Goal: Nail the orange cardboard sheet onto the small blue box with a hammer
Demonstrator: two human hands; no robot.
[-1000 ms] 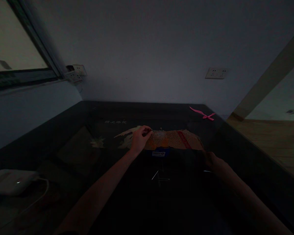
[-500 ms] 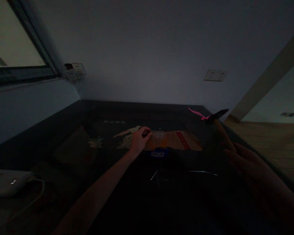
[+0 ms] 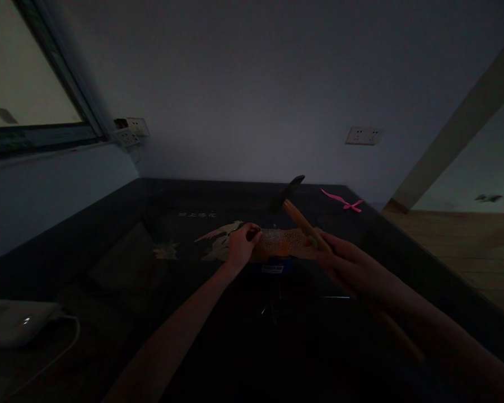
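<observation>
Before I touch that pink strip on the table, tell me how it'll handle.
The pink strip is probably floppy, lying curved with crossed ends on the dark table. It looks thin, so likely light. Lying flat, it would more likely slide or bunch than roll.

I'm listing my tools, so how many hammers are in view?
1: the wooden-handled hammer, in the right hand, its dark head raised. The dark areas could hide another.

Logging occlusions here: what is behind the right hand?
Part of the brown speckled piece reaches behind the right hand, and dark tabletop shows around it. Whatever the hand itself covers cannot be seen.
</observation>
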